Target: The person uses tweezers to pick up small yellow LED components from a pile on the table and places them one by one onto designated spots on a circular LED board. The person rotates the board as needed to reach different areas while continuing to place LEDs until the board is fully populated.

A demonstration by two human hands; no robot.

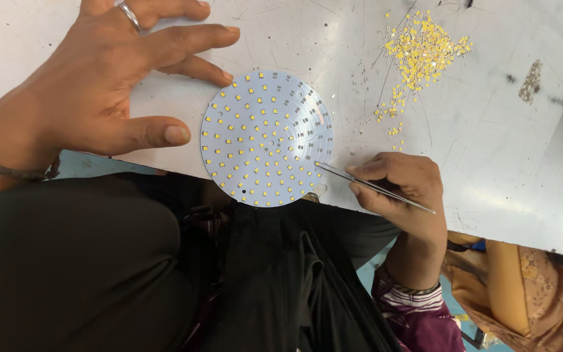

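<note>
Tweezers [373,186] sit pinched in the right hand [404,189], fingers closed around them, tip touching the right edge of a round white board [266,138] dotted with small yellow chips. The board lies on the scratched white table [490,130], overhanging its near edge. The left hand [99,85] rests spread open just beside the board, holding nothing. Loose yellow chips [421,49] lie heaped farther back.
</note>
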